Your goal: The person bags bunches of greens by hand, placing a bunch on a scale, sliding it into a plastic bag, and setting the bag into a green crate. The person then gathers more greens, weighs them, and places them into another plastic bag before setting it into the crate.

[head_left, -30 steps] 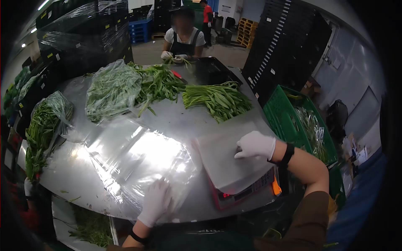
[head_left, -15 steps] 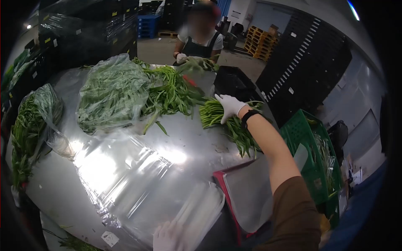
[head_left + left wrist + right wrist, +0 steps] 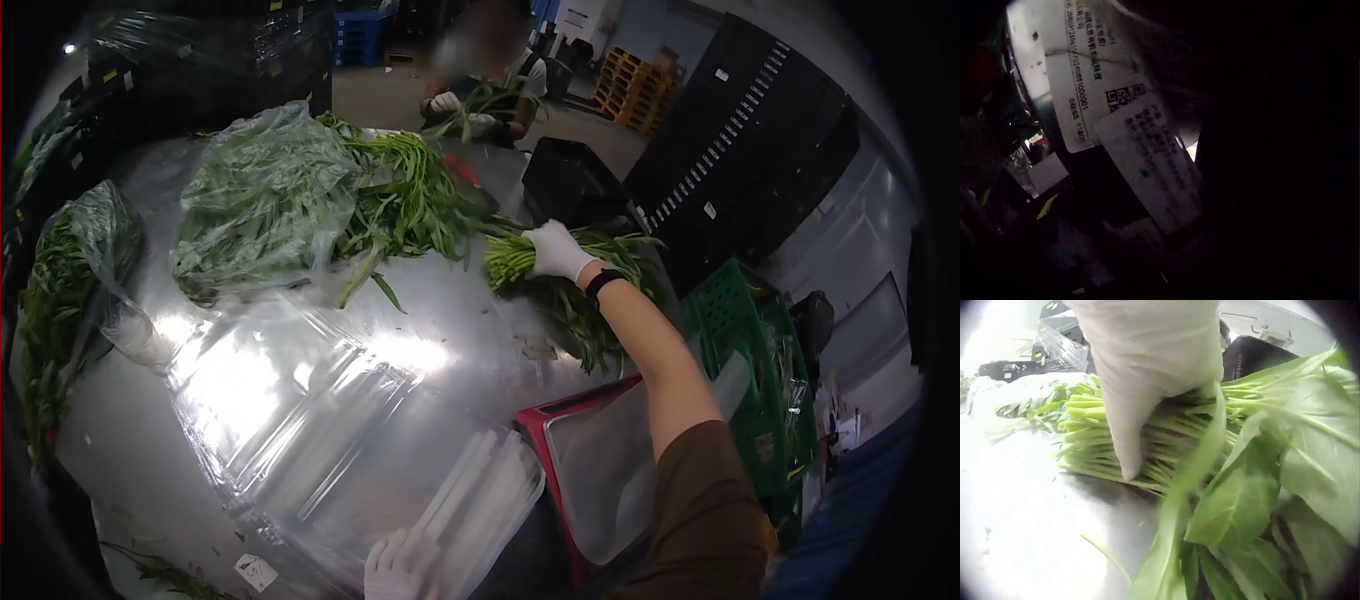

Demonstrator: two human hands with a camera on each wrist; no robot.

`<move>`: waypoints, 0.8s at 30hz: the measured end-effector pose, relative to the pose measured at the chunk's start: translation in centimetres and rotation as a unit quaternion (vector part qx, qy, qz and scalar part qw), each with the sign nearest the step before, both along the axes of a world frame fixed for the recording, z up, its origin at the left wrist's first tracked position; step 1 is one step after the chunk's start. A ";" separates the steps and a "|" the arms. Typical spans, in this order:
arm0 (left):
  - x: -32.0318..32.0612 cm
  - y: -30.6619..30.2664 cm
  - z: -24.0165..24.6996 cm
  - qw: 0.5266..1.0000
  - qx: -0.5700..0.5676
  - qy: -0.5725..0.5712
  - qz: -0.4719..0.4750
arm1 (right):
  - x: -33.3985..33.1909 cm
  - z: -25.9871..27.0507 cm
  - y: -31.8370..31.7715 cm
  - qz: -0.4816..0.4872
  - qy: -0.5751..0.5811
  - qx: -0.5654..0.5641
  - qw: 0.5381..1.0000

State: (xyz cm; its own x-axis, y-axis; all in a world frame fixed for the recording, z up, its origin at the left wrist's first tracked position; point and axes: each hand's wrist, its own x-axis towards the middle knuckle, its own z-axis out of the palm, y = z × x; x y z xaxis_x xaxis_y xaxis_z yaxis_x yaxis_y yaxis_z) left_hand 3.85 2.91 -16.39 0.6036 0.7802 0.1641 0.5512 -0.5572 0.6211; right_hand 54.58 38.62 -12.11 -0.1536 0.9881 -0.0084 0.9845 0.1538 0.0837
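Note:
My gloved right hand grips a bunch of water spinach across its cut stems, at the far right of the table. In the right wrist view the thumb presses down over the stems, and the broad leaves hang to the right. Low in the head view, my gloved left hand rests on clear plastic bags, fingers relaxed. The left wrist view is mostly dark and shows printed labels. Between my arms stands a red-rimmed scale with a translucent sheet over it.
Bagged greens and a loose heap lie across the far side of the metal table. Another bag of greens is at left. A black tray, a green crate and a person holding stems border the table.
My right hand has moved from above the scale forward to the bunch and now grips its stems. The left hand stays on the plastic bags. The head view has shifted.

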 end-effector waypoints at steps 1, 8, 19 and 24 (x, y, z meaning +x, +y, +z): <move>-0.1 0.0 0.1 1.000 0.001 0.002 -0.002 | 0.0 0.6 -0.4 0.012 0.072 -0.005 0.997; -0.2 -0.5 0.2 1.000 0.005 -0.012 -0.004 | 1.0 8.6 -4.7 -0.115 0.081 0.142 0.980; -0.2 -1.6 -1.0 1.000 0.019 -0.016 0.015 | 2.8 23.6 -13.3 -0.136 0.139 0.357 0.914; -0.6 -2.0 -1.8 0.998 0.063 -0.005 -0.005 | 4.6 30.9 -21.2 -0.082 0.251 0.448 0.854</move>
State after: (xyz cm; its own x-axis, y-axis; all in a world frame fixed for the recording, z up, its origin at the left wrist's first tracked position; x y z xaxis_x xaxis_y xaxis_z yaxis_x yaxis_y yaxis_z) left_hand 3.22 0.91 -18.16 0.6096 0.7467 0.2661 0.5393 -0.6367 0.5512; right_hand 59.23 17.41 18.78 0.2261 0.5711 0.7891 0.9331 0.1056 -0.3437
